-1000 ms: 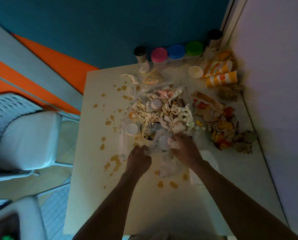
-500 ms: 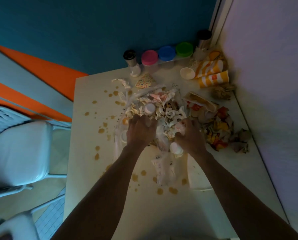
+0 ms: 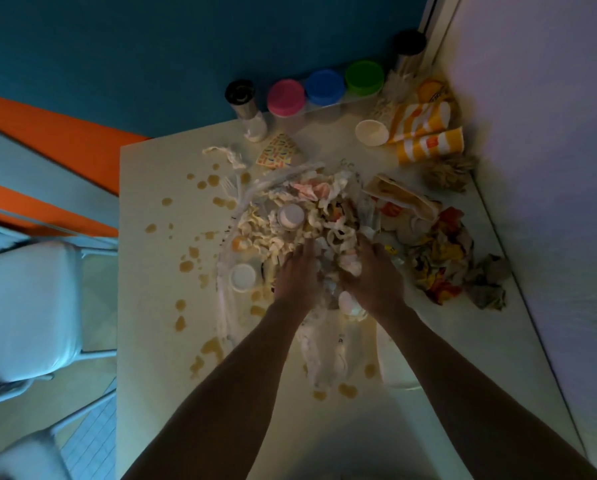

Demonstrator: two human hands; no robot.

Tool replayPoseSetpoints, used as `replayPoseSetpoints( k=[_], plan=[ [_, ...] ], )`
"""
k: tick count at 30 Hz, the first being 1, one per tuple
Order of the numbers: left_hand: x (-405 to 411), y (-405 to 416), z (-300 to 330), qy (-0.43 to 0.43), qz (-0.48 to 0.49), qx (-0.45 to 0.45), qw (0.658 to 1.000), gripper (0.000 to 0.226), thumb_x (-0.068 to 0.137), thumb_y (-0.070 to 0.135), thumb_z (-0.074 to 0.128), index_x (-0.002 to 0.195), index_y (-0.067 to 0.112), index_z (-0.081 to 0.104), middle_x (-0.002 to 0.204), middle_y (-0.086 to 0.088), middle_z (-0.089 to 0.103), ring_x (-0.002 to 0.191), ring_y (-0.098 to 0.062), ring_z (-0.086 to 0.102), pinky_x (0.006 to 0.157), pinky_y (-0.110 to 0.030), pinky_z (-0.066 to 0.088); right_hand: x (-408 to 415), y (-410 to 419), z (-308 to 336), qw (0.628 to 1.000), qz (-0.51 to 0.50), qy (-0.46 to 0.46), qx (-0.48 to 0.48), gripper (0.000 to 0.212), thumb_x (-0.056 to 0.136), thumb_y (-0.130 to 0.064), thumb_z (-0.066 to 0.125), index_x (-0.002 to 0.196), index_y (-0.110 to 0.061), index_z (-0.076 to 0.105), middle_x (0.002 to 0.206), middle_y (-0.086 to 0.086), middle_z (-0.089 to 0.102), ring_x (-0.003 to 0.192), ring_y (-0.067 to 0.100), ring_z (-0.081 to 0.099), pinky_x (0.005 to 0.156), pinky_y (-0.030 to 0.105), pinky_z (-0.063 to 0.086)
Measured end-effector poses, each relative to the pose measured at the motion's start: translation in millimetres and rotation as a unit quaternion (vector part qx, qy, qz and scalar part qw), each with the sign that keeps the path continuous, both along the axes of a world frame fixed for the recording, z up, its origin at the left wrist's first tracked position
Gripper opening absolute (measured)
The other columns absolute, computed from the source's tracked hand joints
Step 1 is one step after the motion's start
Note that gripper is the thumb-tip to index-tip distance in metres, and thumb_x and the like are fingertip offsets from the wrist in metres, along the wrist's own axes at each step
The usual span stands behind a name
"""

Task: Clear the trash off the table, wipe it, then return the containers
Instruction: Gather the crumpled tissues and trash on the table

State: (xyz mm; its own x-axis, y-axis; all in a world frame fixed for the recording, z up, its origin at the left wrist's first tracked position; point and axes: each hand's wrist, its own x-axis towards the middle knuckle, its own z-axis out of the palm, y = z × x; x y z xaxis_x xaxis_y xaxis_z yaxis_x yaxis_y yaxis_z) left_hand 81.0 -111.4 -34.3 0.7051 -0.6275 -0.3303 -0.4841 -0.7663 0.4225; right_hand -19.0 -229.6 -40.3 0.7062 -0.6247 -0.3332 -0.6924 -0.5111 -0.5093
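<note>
Both hands, left hand [image 3: 298, 271] and right hand [image 3: 375, 275], grip the trash pile [image 3: 310, 216] just ahead.

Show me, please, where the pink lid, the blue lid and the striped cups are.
pink lid [image 3: 286, 97], head view, centre of its top.
blue lid [image 3: 325, 86], head view, centre of its top.
striped cups [image 3: 430, 146], head view, side of the nearer cup, lying on its side.
</note>
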Motion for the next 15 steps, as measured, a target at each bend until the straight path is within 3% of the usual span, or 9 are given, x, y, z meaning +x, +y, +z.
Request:
replayPoseSetpoints(
  k=[3,7,12,15],
  plan=[
    [1,4,3,0.003,0.039,-0.06,0.997,0.07,0.087,0.016,0.067,0.145,0.017,0.028,0.129,-0.013,0.059,0.12,-0.036,0.056,0.095,-0.051,0.052,-1,-3,1,0.999,-0.033,-0.005,0.005,0.072,0.079,-0.056,0.069,0.135,-0.018,0.046,0.125,0.011,0.05,0.11,0.029,0.054,0.083,0.042,0.052],
    [7,9,12,0.005,0.063,-0.103,0.993,0.056,0.086,0.015,0.062,0.138,0.012,0.043,0.12,-0.012,0.058,0.113,-0.034,0.056,0.095,-0.048,0.05,4,-12,7,0.997,-0.067,-0.026,0.016,0.064,0.076,-0.044,0.071,0.128,-0.013,0.051,0.125,0.011,0.05,0.112,0.031,0.052,0.085,0.042,0.051],
    [14,13,11,-0.032,0.08,-0.095,0.992,0.035,0.083,0.022,0.042,0.099,0.006,0.069,0.108,-0.014,0.059,0.097,-0.036,0.058,0.081,-0.049,0.055,6,-24,3,0.988,-0.125,-0.004,0.089,0.072,0.069,-0.081,0.052,0.11,-0.023,0.06,0.108,0.001,0.062,0.099,0.021,0.06,0.083,0.041,0.053],
    [16,13,14,-0.058,0.08,-0.082,0.992,0.049,0.08,0.029,0.031,0.098,0.008,0.072,0.105,-0.01,0.062,0.096,-0.032,0.061,0.087,-0.048,0.052,9,-28,11,0.973,-0.179,-0.045,0.136,0.073,0.066,-0.085,0.054,0.103,-0.023,0.065,0.099,-0.001,0.067,0.088,0.018,0.066,0.077,0.041,0.057]
  ],
)
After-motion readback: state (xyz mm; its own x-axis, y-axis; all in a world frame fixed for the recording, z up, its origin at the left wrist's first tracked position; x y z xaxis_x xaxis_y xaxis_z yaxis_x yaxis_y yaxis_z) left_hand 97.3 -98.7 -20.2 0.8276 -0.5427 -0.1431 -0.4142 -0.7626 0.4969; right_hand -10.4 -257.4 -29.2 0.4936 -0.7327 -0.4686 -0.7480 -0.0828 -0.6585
